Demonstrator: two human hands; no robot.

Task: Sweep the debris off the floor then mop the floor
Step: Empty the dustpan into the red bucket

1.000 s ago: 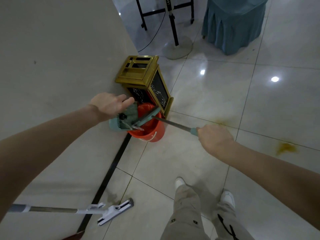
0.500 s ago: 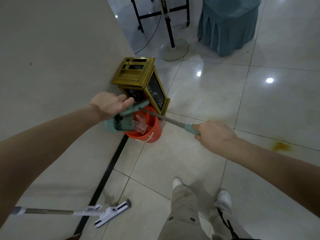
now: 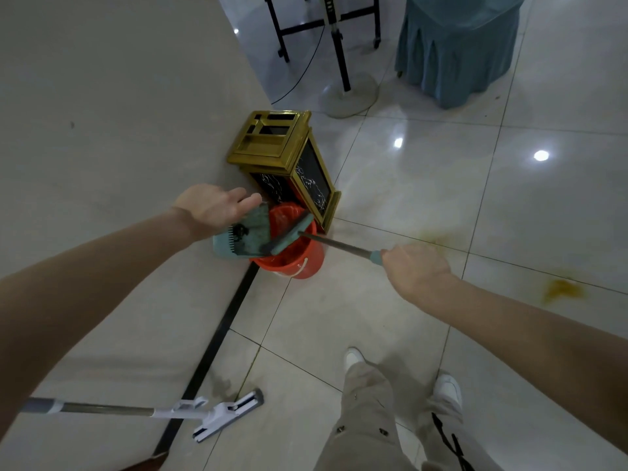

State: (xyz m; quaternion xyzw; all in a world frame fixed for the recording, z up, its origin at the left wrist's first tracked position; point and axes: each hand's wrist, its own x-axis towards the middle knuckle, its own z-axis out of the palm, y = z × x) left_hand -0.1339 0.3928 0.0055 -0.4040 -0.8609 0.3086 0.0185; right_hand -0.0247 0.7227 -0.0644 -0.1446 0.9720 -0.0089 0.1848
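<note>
Left grip (image 3: 217, 209) lies on the tilted teal dustpan (image 3: 251, 234), fingers straight, thumb hidden. Right grip (image 3: 416, 270) is closed round the broom (image 3: 339, 246) handle. The broom head lies across the dustpan lip, over the orange bucket (image 3: 299, 263). The mop (image 3: 217, 414) lies on the floor (image 3: 339, 317).

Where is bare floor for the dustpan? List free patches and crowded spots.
Free: the tiles between bucket and shoes; the wide stretch right of the bin, short of the stain. Crowded: by the wall, where bin, bucket, dustpan and broom bunch together; the mop lies at lower left.
</note>
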